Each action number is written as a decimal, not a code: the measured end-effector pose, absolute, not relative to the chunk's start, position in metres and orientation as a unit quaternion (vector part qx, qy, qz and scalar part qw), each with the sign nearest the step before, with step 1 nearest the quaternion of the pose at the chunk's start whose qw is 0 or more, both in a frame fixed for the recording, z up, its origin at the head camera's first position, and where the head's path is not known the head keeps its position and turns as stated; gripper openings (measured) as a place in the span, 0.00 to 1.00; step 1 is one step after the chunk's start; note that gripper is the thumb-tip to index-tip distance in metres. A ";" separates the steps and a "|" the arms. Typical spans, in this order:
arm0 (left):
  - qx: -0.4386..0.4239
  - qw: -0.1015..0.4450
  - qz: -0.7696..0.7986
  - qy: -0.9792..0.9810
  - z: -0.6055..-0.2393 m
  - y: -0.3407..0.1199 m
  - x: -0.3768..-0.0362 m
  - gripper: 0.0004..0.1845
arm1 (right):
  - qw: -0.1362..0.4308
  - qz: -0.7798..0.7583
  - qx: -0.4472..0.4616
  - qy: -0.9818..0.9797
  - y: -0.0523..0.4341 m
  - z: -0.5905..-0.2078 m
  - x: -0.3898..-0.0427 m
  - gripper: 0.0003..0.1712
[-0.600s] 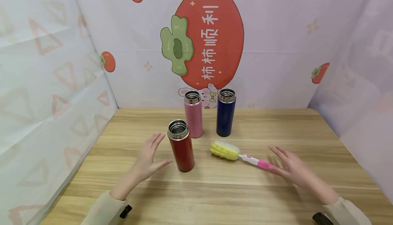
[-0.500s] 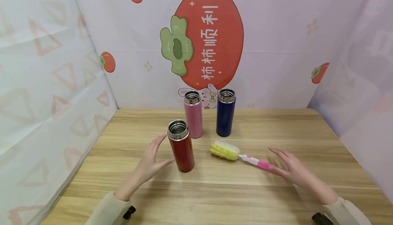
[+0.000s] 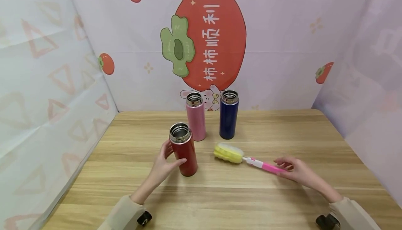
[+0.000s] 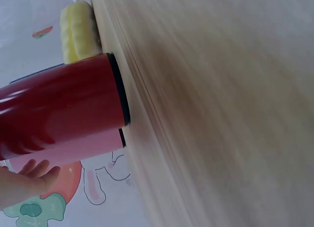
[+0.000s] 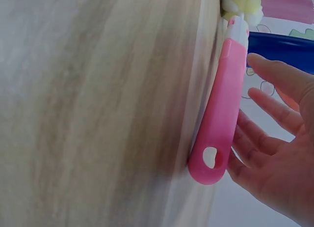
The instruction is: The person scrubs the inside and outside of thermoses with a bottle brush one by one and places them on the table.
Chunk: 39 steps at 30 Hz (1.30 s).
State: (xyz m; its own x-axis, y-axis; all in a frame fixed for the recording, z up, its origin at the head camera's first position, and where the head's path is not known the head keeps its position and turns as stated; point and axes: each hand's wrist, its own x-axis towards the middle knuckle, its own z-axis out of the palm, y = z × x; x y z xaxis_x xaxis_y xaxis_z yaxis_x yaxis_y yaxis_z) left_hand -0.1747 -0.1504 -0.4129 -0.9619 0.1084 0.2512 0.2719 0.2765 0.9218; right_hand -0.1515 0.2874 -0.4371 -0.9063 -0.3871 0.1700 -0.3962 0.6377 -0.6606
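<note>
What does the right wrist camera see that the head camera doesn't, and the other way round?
Only right wrist: the rounded, holed end of a pink plastic handle.

Only head: the tall dark-red cylindrical bottle, the left grip and all three silver metal bottle necks.

Both: that handle's yellow-and-white sponge brush, the right grip, the pink cylindrical bottle, the dark-blue cylindrical bottle, the pale wooden table and the white printed backdrop.

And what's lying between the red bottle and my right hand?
The sponge brush lies there, as the head view shows: its yellow head towards the red bottle, its pink handle by your right hand.
</note>
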 end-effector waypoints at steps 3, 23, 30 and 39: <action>-0.103 0.048 -0.612 -0.783 -0.412 -0.146 -0.177 0.40 | -0.014 0.367 0.221 -0.904 0.289 -0.439 -0.153 0.22; -0.088 0.061 -0.636 -0.764 -0.415 -0.134 -0.179 0.39 | 0.003 0.410 0.208 -0.888 0.294 -0.446 -0.153 0.11; -0.104 0.060 -0.634 -0.764 -0.417 -0.121 -0.175 0.38 | -0.017 0.453 0.116 -0.884 0.295 -0.430 -0.150 0.18; -0.127 0.035 -0.628 -0.767 -0.413 -0.103 -0.169 0.38 | 0.022 0.504 0.039 -0.863 0.297 -0.426 -0.155 0.22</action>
